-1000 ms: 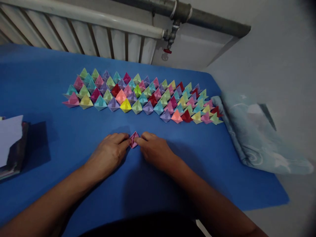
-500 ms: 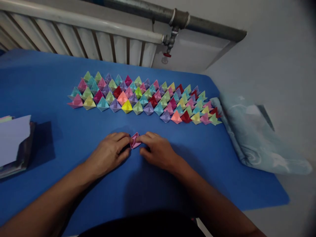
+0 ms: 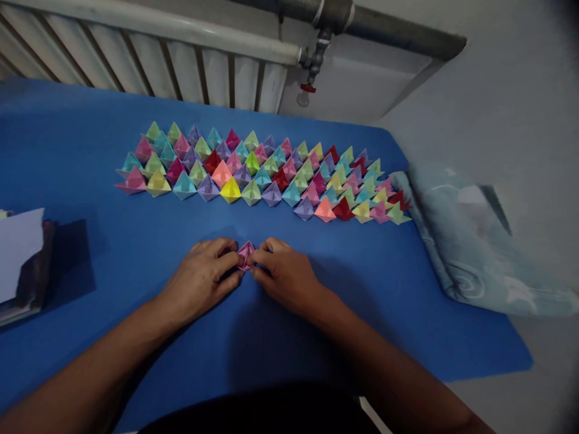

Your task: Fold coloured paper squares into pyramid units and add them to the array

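Note:
A small pink paper boat (image 3: 246,254) rests between my hands on the blue tabletop (image 3: 289,337). My left hand (image 3: 208,269) pinches its left end, thumb and fingertips closed on the paper. At its right end, the fingers of my right hand (image 3: 284,270) are curled in and grip the edge. Beyond the hands stand several rows of folded paper boats (image 3: 251,191) in pink, green, yellow, purple, blue, red and orange.
At the left edge, a stack of paper sheets (image 3: 20,253) lies over a dark holder. A folded light-blue patterned cloth (image 3: 474,259) covers the table's right side. Behind the table are a white radiator (image 3: 181,66) and a pipe with a red-handled valve (image 3: 308,88).
My right hand's fingertips have drawn together from reaching into the boat to pinching its right edge. The left hand stays at its end. The view has shifted slightly.

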Available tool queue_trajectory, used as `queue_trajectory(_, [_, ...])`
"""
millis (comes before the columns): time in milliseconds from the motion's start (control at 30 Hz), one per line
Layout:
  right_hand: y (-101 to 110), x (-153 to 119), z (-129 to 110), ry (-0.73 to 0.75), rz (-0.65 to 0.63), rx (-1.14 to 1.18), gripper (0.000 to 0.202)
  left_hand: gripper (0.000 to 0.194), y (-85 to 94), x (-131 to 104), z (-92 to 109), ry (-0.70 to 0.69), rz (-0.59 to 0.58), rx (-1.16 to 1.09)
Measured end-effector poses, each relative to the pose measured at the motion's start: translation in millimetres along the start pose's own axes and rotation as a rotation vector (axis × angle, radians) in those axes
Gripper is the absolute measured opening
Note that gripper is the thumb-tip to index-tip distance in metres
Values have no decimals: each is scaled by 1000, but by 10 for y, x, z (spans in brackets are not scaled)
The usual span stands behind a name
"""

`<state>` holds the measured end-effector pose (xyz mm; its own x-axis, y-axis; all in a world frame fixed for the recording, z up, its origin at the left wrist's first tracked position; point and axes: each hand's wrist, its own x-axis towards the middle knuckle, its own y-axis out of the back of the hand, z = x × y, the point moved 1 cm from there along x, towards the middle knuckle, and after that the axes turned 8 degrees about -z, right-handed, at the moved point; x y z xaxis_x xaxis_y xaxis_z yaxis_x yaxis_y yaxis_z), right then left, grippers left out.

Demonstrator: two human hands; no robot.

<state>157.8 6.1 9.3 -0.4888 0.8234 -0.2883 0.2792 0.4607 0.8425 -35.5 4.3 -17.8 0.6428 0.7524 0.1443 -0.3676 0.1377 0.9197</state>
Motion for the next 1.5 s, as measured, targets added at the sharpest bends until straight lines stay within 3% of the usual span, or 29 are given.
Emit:
queue_trajectory(200, [-23, 4, -11, -17, -10, -9, 13, 19, -33, 3, -7, 4, -7, 8])
queue_trajectory(333, [-10, -24, 61, 73, 26, 126, 19, 18, 13, -6, -6, 6, -20, -47])
queue_trajectory(433, [14, -37, 140, 173, 112, 313, 31, 23, 68, -23, 3, 53, 11, -151])
queue_trajectory(500, [18, -24, 188, 175, 203, 377, 30, 24, 90, -31, 24, 128, 43, -192])
queue_trajectory(600, [-6, 32, 230, 192, 326, 376, 27, 29, 74, -27, 80, 227, 45, -175])
queue_trajectory(667, [-30, 90, 238, 252, 351, 334, 36, 31, 33, -14, 118, 262, 18, -127])
queue_trajectory(867, [-53, 261, 242, 277, 200, 186, 65, 25, -71, 46, 166, 277, 34, -42])
queue_trajectory(1033, [-40, 254, 299, 297, 207, 206, 61, 17, -39, 63, 90, 275, 94, -130])
queue_trajectory(1200, [-22, 178, 357, 245, 249, 241, 56, 26, 35, 39, -84, 364, 181, -182])
queue_trajectory(1367, [-10, 154, 309, 236, 220, 218, 64, 28, 34, 42, -89, 348, 129, -200])
queue_trajectory(1500, [-14, 137, 283, 279, 194, 252, 58, 25, 1, 74, -103, 329, 121, -189])
